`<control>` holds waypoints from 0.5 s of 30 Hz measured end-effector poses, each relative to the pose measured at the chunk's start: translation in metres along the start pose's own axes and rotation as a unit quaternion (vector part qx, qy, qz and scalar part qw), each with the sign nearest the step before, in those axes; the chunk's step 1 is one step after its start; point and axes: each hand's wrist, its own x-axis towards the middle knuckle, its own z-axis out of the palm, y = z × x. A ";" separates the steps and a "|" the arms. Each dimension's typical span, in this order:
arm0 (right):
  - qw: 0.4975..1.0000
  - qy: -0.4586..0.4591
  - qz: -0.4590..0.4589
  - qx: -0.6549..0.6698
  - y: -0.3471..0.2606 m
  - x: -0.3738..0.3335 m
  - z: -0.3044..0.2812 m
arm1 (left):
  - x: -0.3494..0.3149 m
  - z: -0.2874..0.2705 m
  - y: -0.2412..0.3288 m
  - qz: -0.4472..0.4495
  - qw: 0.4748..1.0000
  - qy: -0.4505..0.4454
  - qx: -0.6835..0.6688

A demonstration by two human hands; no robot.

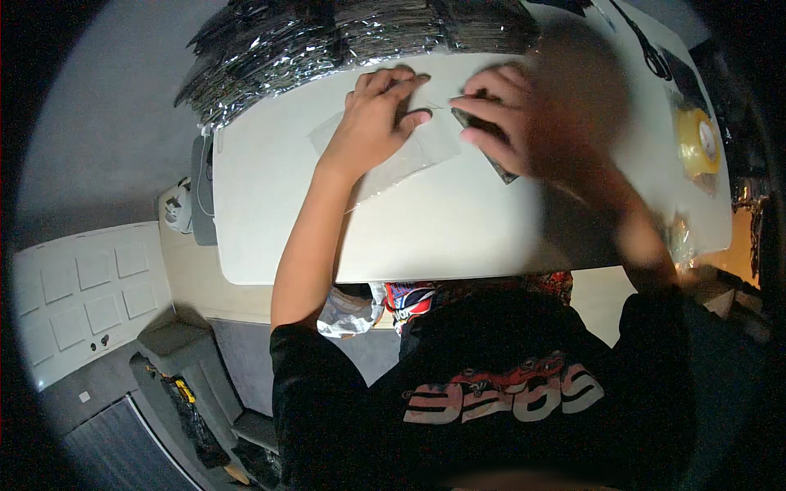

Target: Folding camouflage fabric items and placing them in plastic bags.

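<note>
A clear plastic bag (417, 159) lies flat on the white table (393, 237). My left hand (372, 123) rests over its far left part, thumb spread away from the loosely bent fingers. Just to the right, my right hand (501, 110) grips a thin, dark, flat rectangular piece (490, 147) by its upper side, tilted beside the bag's right edge. What that piece is cannot be made out. A dark blur covers part of the right hand and forearm.
Stacks of shiny black plastic packets (360, 33) line the table's far edge. Black-handled scissors (655, 59) lie at the far right, with a roll of clear yellowish tape (696, 141) nearer along the right edge. A grey sofa (196, 360) stands at lower left.
</note>
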 end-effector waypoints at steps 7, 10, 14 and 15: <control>0.992 0.038 -0.083 -0.087 -0.011 0.028 0.034 | -0.003 0.001 -0.014 0.007 1.000 -0.002 0.003; 0.995 0.026 -0.073 -0.067 -0.008 0.028 0.036 | -0.008 -0.001 -0.022 0.002 1.000 -0.002 0.009; 0.997 0.016 -0.063 -0.040 -0.011 0.031 0.035 | -0.013 -0.013 -0.035 -0.010 1.000 -0.012 0.004; 0.997 0.015 -0.069 -0.046 -0.015 0.032 0.034 | -0.013 -0.018 -0.039 -0.013 1.000 -0.011 0.001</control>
